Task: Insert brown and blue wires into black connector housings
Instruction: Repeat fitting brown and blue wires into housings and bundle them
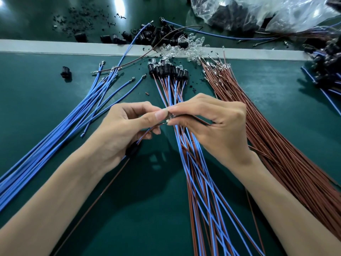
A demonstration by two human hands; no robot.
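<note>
My left hand (125,126) and my right hand (212,124) meet fingertip to fingertip above the green mat. The left hand pinches the ends of a brown and a blue wire (147,132); these run back through a black connector housing (132,149) under its palm. The brown wire (92,202) trails to the lower left. The right hand pinches a thin wire with a metal terminal (170,117) at the meeting point. What the fingertips cover is hidden.
Loose blue wires (55,141) fan out on the left and a thick brown wire bundle (276,141) lies right. Assembled pairs (199,163) with housings (166,70) lie under the hands. Black housings (158,35), clear bulbs (191,47) and a plastic bag (258,12) sit behind.
</note>
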